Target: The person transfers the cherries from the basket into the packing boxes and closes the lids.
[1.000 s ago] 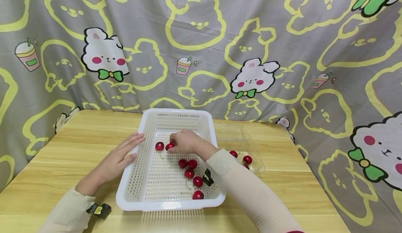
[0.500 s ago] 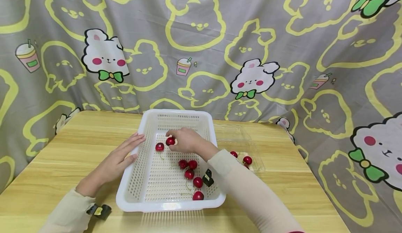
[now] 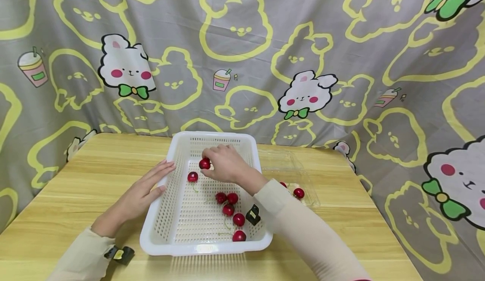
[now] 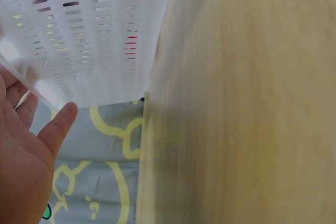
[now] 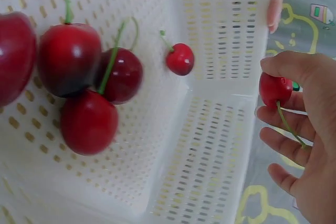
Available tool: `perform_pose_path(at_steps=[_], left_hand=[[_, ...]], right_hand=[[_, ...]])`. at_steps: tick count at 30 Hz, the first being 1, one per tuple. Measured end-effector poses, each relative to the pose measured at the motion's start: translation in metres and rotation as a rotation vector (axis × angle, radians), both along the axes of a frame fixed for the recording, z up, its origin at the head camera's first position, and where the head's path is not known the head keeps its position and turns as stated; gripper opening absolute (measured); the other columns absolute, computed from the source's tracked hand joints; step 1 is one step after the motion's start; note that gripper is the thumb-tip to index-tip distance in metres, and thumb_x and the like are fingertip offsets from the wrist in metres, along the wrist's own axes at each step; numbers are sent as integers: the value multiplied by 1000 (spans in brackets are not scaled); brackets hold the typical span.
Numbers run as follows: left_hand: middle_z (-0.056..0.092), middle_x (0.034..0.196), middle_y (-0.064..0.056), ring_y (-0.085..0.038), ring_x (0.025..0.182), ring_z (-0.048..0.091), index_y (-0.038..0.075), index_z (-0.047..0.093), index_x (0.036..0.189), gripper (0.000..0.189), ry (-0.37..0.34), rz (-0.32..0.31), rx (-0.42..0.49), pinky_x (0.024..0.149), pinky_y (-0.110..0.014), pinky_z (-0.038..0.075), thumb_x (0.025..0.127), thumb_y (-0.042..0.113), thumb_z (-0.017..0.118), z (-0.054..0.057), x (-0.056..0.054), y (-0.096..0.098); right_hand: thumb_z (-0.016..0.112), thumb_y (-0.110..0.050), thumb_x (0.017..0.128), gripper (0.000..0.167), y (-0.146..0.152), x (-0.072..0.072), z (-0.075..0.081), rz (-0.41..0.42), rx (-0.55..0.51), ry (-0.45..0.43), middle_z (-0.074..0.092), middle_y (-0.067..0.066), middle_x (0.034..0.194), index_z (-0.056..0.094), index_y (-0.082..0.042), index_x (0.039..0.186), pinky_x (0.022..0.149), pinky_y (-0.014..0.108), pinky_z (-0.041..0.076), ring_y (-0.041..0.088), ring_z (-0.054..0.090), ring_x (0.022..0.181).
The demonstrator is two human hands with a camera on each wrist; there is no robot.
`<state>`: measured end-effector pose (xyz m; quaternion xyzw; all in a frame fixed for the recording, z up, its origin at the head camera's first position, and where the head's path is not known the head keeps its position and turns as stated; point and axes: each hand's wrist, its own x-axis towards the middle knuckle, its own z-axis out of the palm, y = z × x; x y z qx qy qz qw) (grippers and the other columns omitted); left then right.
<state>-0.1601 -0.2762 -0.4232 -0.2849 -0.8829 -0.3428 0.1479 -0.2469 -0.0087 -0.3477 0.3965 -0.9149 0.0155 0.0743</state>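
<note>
My right hand (image 3: 226,163) pinches a red cherry (image 3: 204,163) between thumb and fingers, over the far part of a white perforated plastic basket (image 3: 206,248). In the right wrist view the held cherry (image 5: 275,89) has its green stem hanging toward the palm. My left hand (image 3: 145,190) rests on the basket's left rim with fingers straight; the left wrist view shows that hand (image 4: 26,145) against the basket wall (image 4: 100,40). One cherry (image 3: 192,177) lies alone on the basket floor at the left. Several more cherries (image 3: 228,209) lie toward the near right.
Right of the basket is a clear plastic box (image 3: 308,184), with cherries (image 3: 298,193) in it, partly hidden by my right sleeve. Everything stands on a wooden table (image 3: 341,230). A grey patterned curtain (image 3: 250,28) hangs behind.
My right hand has lifted the cherry up from the basket floor, slightly toward the basket's far end. The left hand and the basket have stayed in place.
</note>
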Motion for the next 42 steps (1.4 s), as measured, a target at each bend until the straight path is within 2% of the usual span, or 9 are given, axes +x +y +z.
perform_pose_path(at_steps=[3, 7, 9, 12, 17, 21, 27, 35, 42], left_hand=[[37, 154, -4, -16, 147, 17, 12, 45, 147, 53, 7, -4, 3, 112, -30, 18, 96, 8, 56, -1, 0, 0], [37, 154, -5, -23, 147, 20, 11, 45, 147, 52, 10, -2, 4, 112, -29, 17, 96, 7, 55, -1, 0, -1], [37, 154, -5, -22, 147, 19, 11, 45, 147, 52, 6, -1, 4, 113, -29, 17, 96, 7, 55, -1, 0, -1], [37, 154, -5, -15, 147, 17, 11, 45, 147, 51, -1, -2, 2, 114, -38, 21, 97, 8, 55, 0, 0, 0], [35, 155, -5, -9, 147, 13, 10, 44, 147, 51, -24, -7, 4, 107, -63, 27, 97, 9, 55, 1, -1, 0], [35, 155, -4, -9, 147, 13, 12, 44, 147, 52, -24, -7, 6, 102, -69, 28, 97, 9, 55, 0, -1, 0], [36, 155, -5, -11, 147, 14, 12, 44, 147, 53, -5, -8, 7, 103, -67, 28, 96, 8, 56, -1, -1, -1], [36, 155, -6, -11, 147, 14, 12, 44, 148, 53, -4, -8, 5, 106, -63, 27, 96, 8, 56, -2, -1, -1], [37, 154, -7, -12, 147, 15, 12, 44, 147, 53, 3, -2, 1, 110, -52, 24, 95, 7, 56, -1, -2, -1]], right_hand=[[60, -46, 93, 34, 1, 1, 6, 22, -22, 53, 65, -6, 100, 63, -18, 111, 83, 39, 43, 16, 58, 93], [58, -48, 93, 34, 2, 4, 14, 44, -42, 126, 62, -8, 93, 63, -18, 107, 86, 38, 43, 13, 55, 86], [56, -48, 93, 33, 3, 5, 18, 57, -46, 157, 60, -8, 91, 63, -19, 105, 87, 38, 43, 13, 54, 85], [55, -48, 93, 31, 4, 9, 23, 81, -57, 189, 59, -9, 88, 62, -19, 102, 89, 38, 43, 13, 56, 87], [56, -45, 93, 28, 9, 14, 34, 111, -87, 206, 56, -8, 87, 61, -18, 99, 91, 38, 42, 14, 58, 90], [57, -42, 93, 25, 15, 18, 41, 120, -111, 202, 53, -8, 83, 59, -18, 96, 91, 37, 41, 14, 53, 86], [59, -39, 91, 22, 28, 21, 47, 133, -172, 238, 51, -8, 81, 59, -17, 92, 88, 36, 42, 14, 50, 83], [61, -38, 91, 23, 51, 22, 52, 139, -239, 257, 55, -4, 83, 58, -15, 90, 87, 39, 42, 18, 53, 87], [67, -35, 89, 25, 73, 22, 54, 123, -325, 236, 61, 0, 91, 62, -11, 94, 92, 42, 41, 21, 57, 94]])
